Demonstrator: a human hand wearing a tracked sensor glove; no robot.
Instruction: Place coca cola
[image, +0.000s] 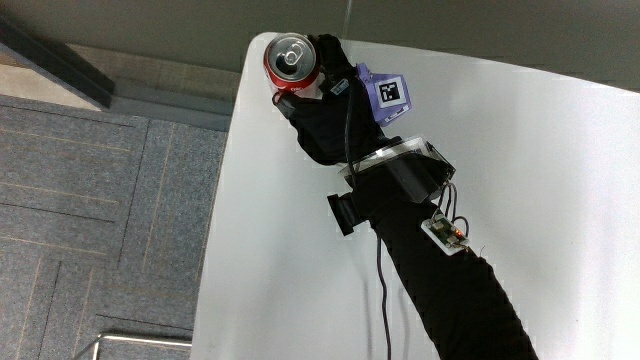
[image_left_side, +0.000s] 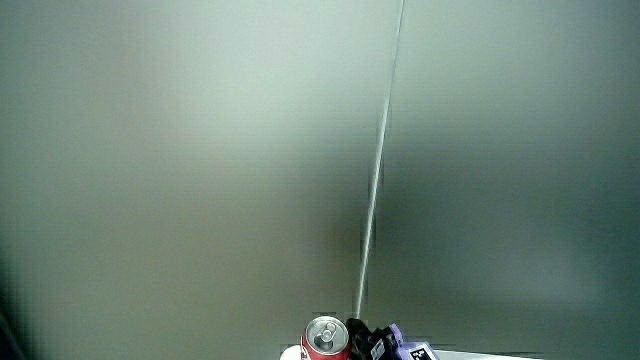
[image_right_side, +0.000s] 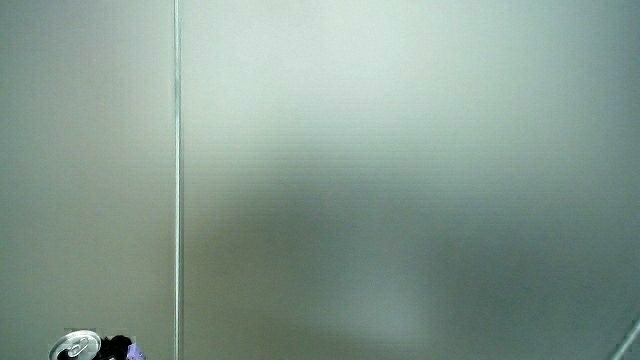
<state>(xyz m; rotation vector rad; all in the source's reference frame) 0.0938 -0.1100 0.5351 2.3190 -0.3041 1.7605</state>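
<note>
A red Coca-Cola can (image: 289, 62) with a silver top stands upright at a rounded corner of the white table (image: 560, 170). The gloved hand (image: 325, 95) is wrapped around the can's side, its fingers curled on it, with the patterned cube (image: 388, 92) on its back. The forearm reaches across the table toward the person. In both side views only the can's top (image_left_side: 325, 337) (image_right_side: 76, 347) and part of the hand (image_left_side: 370, 340) (image_right_side: 118, 347) show, in front of a pale wall.
The table's curved edge (image: 222, 190) runs close beside the can, with grey carpet tiles (image: 90, 210) below it. A wrist device (image: 400, 175) and a cable (image: 381, 280) hang off the forearm. A metal bar (image: 120, 340) shows on the floor.
</note>
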